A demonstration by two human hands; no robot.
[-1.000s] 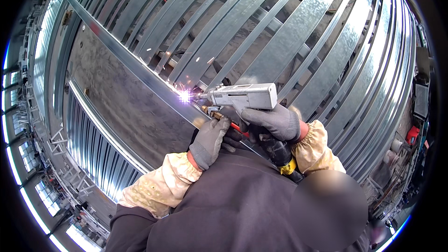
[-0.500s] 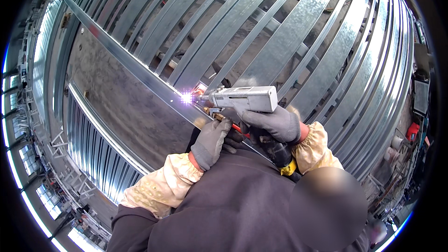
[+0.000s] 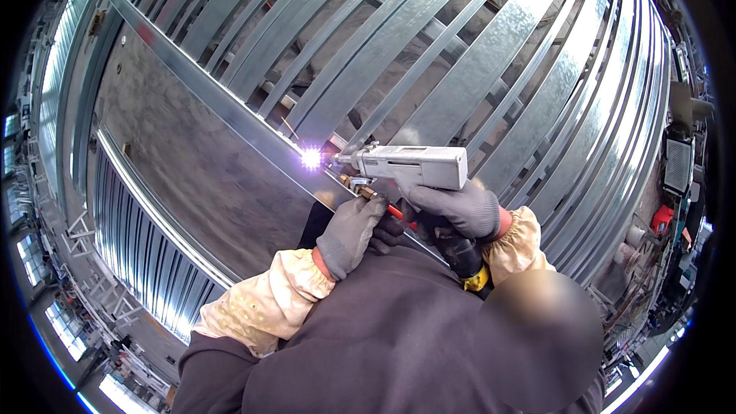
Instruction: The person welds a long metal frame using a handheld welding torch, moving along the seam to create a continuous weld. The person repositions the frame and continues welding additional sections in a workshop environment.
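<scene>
My right hand [image 3: 464,209], in a grey glove, is closed round the black handle of a silver welding gun [image 3: 418,165]. The gun's nozzle points left, and a white-violet flare [image 3: 310,158] burns at its tip, hiding the spot beneath it. That flare sits on a long galvanized steel rail [image 3: 218,100], where steel slats [image 3: 337,77] meet it. Just under the gun, my gloved left hand [image 3: 349,231] pinches the wire feed tube [image 3: 370,193], which has a brass-coloured fitting and a red hose [image 3: 402,215].
Many parallel slats fan across the top and right, with gaps between them. Below the rail lies a dull grey surface [image 3: 192,165], edged by a bright rail [image 3: 153,211]. A red object [image 3: 662,219] and white buckets [image 3: 635,236] stand at the far right.
The flare looks larger and brighter. Nozzle and flare have moved slightly along the rail toward me, both hands keeping their grip. The whole view has shifted a little.
</scene>
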